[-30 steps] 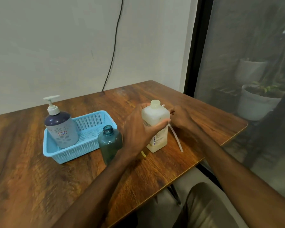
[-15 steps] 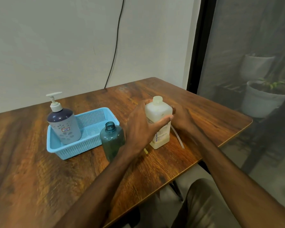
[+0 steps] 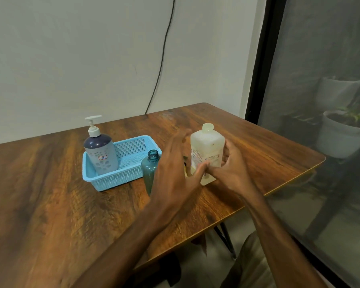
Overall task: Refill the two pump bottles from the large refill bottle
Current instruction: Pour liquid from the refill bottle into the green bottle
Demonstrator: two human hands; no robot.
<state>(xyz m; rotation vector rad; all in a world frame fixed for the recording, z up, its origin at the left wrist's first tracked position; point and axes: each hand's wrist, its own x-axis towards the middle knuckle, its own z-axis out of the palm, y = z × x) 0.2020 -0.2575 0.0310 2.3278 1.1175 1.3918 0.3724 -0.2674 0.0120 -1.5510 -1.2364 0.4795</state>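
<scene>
- Wooden counter [image 3: 50, 204] carried all the task's things, grouped toward its far right part.
- Cream refill bottle [image 3: 207, 146] stood upright and uncapped near the counter's right edge.
- The right hand [image 3: 233, 171] grasped the refill bottle low on its right side, fingers [image 3: 229, 148] curled round the far side and the thumb on the near face.
- The left hand [image 3: 175, 173] was released just left of the refill bottle, its straight, spread fingers blurred; whether they touched the bottle could not be told.
- A teal bottle [image 3: 151, 169] with an open neck stood upright between the left hand and the basket, partly hidden by that hand.
- A blue mesh basket [image 3: 116, 179] sat to the left; a dark pump bottle [image 3: 102, 154] with a white pump stood in its left end.
</scene>
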